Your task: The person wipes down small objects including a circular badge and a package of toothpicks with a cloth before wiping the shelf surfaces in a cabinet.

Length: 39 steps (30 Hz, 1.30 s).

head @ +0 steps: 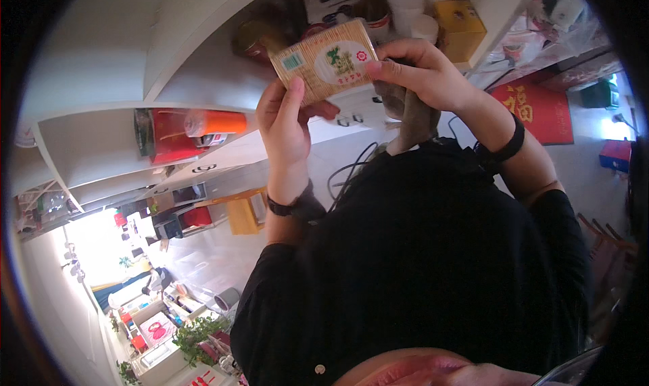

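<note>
A small flat rectangular box (327,61) with a bamboo-mat print, a white oval and a barcode is held up, tilted, between both hands. My left hand (289,115) grips its lower left edge, with the thumb on the printed face. My right hand (423,74) pinches its right end between thumb and fingers. A grey-brown cloth (405,109) hangs from beneath my right hand. Behind the box, partly hidden by it, is a shelf with a round container (372,13), a white cup (425,27) and a yellow box (459,28).
White shelving (96,102) curves along the left, holding an orange cylinder (218,123) and red packaging (170,132). Black cables (350,170) hang near my body. A red mat (535,109) lies on the floor at right. A wooden stool-like piece (243,213) stands left.
</note>
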Available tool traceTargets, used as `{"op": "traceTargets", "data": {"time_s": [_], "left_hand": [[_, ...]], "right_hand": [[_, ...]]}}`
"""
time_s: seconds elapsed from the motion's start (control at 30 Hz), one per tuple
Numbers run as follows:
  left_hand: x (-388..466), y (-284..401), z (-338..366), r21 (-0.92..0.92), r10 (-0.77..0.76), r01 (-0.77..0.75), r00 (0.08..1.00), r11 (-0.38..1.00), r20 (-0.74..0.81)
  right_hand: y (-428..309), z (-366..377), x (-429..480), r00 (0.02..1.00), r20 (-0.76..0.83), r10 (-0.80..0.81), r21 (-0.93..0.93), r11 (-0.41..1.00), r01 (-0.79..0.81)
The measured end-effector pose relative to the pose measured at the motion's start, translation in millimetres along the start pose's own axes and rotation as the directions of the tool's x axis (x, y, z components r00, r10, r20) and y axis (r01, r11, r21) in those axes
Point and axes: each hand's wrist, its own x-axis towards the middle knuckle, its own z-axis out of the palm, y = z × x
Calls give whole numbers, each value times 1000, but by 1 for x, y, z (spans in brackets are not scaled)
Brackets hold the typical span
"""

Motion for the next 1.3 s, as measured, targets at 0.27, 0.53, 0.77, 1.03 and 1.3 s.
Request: {"op": "traceTargets", "data": {"time_s": [0.27,0.53,0.77,1.03,1.3], "left_hand": [[31,-46,13,195,-289,262,950,945,123],[88,-99,98,217,-417,375,888,901,194],[112,-136,130,222,-429,391,889,893,162],[125,-136,124,450,-472,372,872,812,130],[68,-78,93,601,-5,-315,883,735,469]], "right_hand": [[11,-63,-45,977,-185,104,-191,972,-139],[24,-125,-124,851,-512,115,-85,979,-184],[32,-135,-148,812,-560,163,-33,975,-218],[42,-142,-135,837,-520,167,-6,980,-199],[41,-131,-122,915,-391,96,-233,952,-199]]}}
